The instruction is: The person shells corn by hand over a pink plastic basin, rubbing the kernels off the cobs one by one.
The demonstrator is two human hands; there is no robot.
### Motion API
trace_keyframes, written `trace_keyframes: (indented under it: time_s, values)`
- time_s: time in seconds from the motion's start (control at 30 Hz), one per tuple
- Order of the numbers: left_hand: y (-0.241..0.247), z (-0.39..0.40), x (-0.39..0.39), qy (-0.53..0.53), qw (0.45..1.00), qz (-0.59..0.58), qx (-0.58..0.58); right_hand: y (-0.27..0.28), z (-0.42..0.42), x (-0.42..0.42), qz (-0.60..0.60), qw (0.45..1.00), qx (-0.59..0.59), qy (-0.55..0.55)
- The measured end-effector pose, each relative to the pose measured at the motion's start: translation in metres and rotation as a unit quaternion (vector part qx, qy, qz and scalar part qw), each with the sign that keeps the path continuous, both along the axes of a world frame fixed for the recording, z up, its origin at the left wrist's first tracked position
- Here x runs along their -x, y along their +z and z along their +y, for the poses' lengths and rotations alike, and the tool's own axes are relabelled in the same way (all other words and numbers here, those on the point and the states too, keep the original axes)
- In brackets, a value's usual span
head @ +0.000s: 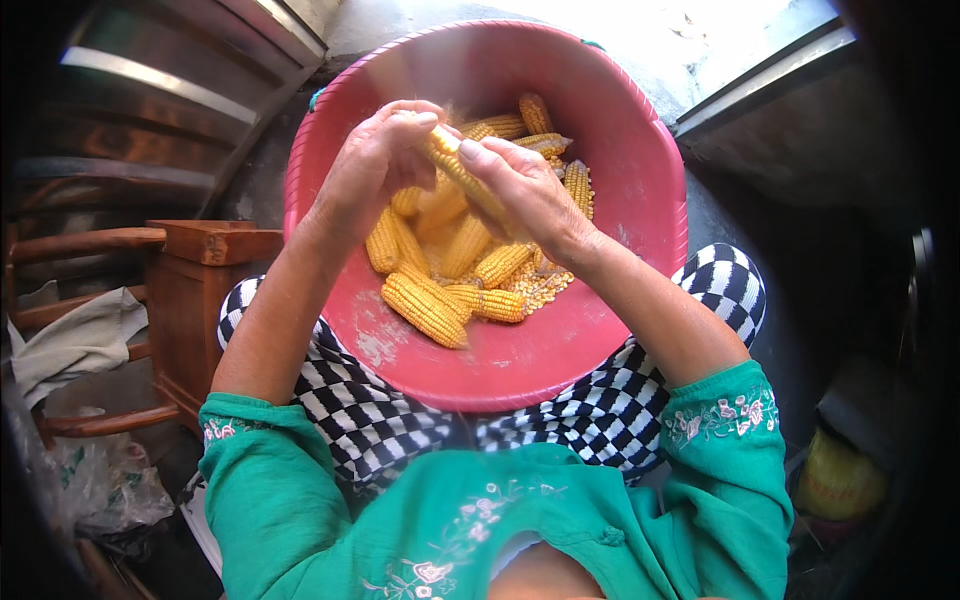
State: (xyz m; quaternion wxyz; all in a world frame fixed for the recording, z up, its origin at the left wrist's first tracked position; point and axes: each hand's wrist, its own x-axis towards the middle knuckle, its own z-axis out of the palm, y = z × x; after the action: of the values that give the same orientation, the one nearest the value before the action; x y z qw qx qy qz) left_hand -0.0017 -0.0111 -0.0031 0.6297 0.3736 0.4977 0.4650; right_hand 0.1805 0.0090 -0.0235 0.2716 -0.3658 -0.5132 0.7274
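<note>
Both hands hold one ear of yellow corn (455, 166) above a large red plastic tub (480, 375). My left hand (384, 154) grips its upper end, with the thumb lying along the top. Lower on the same ear, my right hand (525, 184) wraps round it and presses its thumb near the middle. Beneath them, several husked corn ears (427, 307) lie in a heap in the tub. Loose kernels (544, 289) are gathered at the right of the heap. Part of the heap is hidden behind my hands, and the ear's lower end is blurred.
The tub stands between my knees in checkered trousers (367, 405). To the left are a wooden stool (225, 244) and a wooden frame with a grey cloth (86, 337) over it. Plastic bags (120, 480) lie at lower left. A door frame (765, 75) edges the upper right.
</note>
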Motion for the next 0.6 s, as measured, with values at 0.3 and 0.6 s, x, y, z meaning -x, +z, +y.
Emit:
trace_keyframes:
  time_s: [0.3,0.6]
  values:
    - [0.002,-0.006,0.000,-0.019,0.997,0.077,-0.004,-0.011,-0.004,-0.001,-0.020,0.998,-0.048,-0.018]
    - [-0.010,0.000,-0.011,0.044,0.982,0.179,0.031,-0.009,-0.012,0.003,-0.120,0.984,-0.127,0.021]
